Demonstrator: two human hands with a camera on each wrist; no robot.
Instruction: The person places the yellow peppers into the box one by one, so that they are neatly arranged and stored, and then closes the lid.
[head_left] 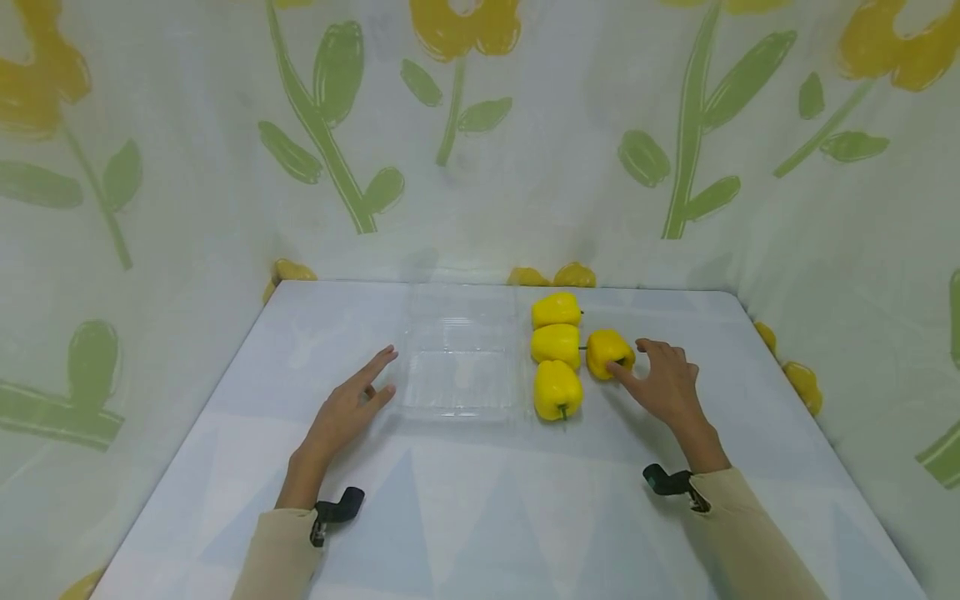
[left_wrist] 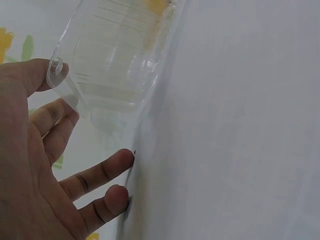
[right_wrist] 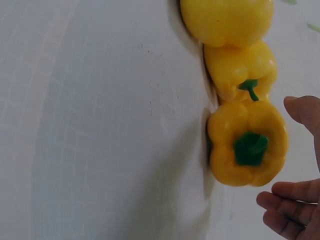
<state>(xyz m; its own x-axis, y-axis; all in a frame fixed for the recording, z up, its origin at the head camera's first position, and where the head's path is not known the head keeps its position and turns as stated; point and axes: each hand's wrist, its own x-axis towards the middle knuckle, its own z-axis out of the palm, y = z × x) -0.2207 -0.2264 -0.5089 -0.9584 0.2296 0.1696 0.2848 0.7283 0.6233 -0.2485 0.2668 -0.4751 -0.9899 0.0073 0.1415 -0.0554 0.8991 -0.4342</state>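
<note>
A clear plastic clamshell box (head_left: 459, 379) lies with its lid raised at the back. My left hand (head_left: 347, 415) is at the box's left side, fingers spread; in the left wrist view its thumb overlaps the box's corner (left_wrist: 62, 75). Right of the box, three yellow bell peppers sit in a column: a back one (head_left: 556, 310), a middle one (head_left: 555, 343) and a front one (head_left: 557, 390) with its green stem toward me. Beside them lies another bell pepper (head_left: 606, 353). My right hand (head_left: 663, 385) is around its right side, thumb and fingers wide apart, gripping nothing.
The table (head_left: 480, 508) has a pale cloth with light blue triangles. A white curtain (head_left: 540, 183) with yellow flowers and green leaves hangs along the back and both sides. A small black camera is strapped to each wrist.
</note>
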